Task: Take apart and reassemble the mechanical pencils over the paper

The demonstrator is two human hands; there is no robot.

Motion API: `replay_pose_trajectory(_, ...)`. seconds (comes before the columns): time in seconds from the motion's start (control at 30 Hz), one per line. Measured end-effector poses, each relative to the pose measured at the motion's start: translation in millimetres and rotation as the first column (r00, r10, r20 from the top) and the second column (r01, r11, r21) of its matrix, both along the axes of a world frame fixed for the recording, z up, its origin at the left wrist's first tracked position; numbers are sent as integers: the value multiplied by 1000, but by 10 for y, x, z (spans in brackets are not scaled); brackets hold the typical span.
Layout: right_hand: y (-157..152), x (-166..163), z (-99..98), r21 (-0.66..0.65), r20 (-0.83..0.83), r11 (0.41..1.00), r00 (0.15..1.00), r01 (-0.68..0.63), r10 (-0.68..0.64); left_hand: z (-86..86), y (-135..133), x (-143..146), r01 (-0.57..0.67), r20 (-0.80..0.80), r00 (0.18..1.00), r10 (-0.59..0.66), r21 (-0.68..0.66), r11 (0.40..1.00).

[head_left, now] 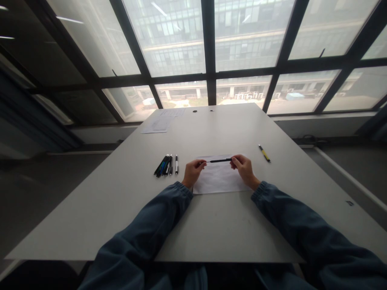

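Observation:
A black pen [220,160] is held level between my two hands, just above a white sheet of paper [219,180] on the grey table [211,225]. My left hand [193,171] pinches the pen's left end, fingers closed. My right hand [243,168] grips its right end, fingers curled round it. Both forearms wear blue sleeves and rest over the table's near part.
Several pens [166,165] lie in a row left of my left hand. A yellow and black pen [264,153] lies to the right. Printed paper [159,124] sits at the far left corner. Large windows stand behind the table's far edge.

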State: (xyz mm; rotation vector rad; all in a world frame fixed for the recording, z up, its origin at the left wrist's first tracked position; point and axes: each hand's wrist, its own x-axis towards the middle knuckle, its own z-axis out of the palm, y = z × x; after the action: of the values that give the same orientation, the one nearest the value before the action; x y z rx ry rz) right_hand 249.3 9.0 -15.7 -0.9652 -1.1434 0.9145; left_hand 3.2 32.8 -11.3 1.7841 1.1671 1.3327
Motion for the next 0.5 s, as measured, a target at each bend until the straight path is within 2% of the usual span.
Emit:
replay_pose_trajectory(0.2, -5, 26, 35, 29, -21, 991, 991, 131, -131, -7, 12, 0, -22, 14, 1000, 22, 12, 1000)
replay_pose_trajectory(0.33, 27, 65, 36, 49, -103, 967, 965, 248, -242, -18, 36, -13, -53, 40, 998, 54, -11, 999)
replay_pose_trajectory(0.5, 103, 115, 21, -26, -228, 929, 903, 369, -365, -50, 68, -31, -91, 77, 993, 94, -38, 995)
